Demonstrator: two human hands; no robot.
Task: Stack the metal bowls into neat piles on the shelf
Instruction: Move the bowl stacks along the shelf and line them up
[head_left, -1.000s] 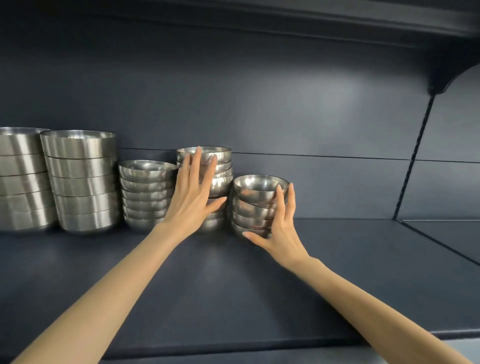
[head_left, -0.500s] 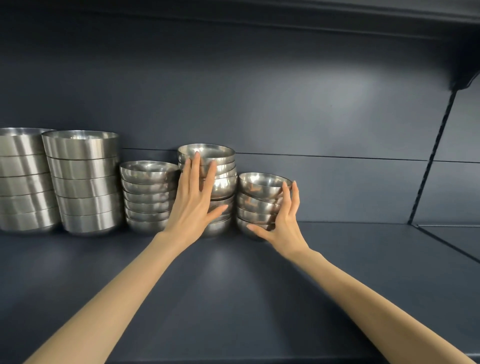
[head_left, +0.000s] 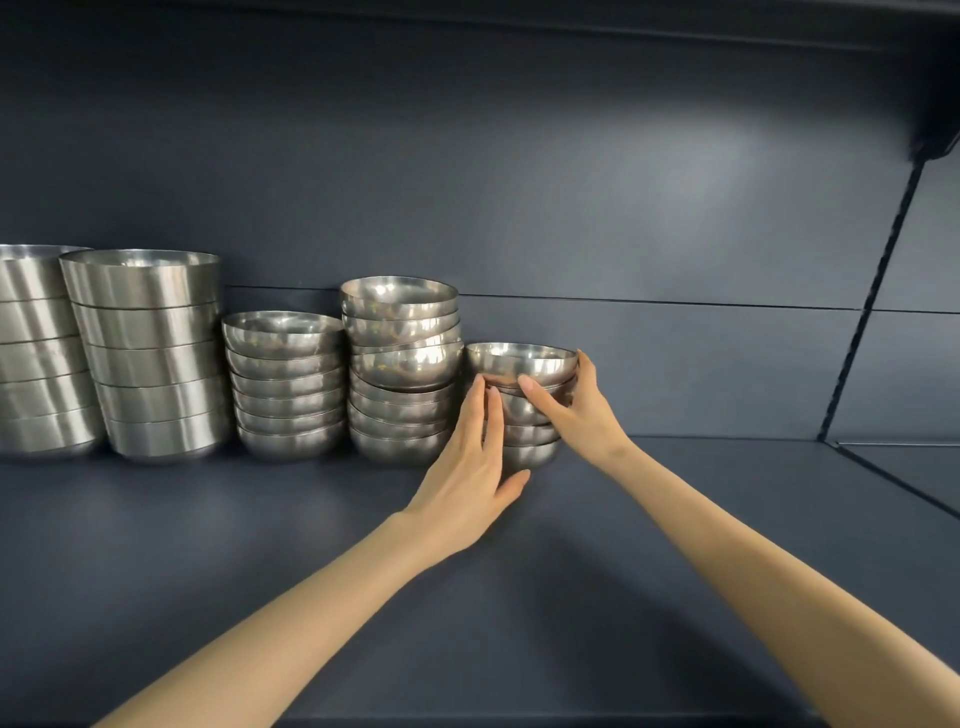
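Nearly done: the flat-fingered left hand (head_left: 467, 467) presses and the right hand (head_left: 587, 415) grips the rightmost pile of round steel bowls (head_left: 522, 364), while the taller neighbouring pile (head_left: 402, 364) looks crooked.

The rear is closed by a dark blue-grey back panel (head_left: 467, 171), crossed by a thin horizontal seam (head_left: 649, 302) and marked by a pale patch of light (head_left: 701, 171) at the upper right. A black slotted upright (head_left: 872, 291) runs down the right side beneath a dark bracket (head_left: 935, 141), with a neighbouring bay (head_left: 930, 249) beyond it. A dark overhead board (head_left: 467, 13) lies along the top edge.
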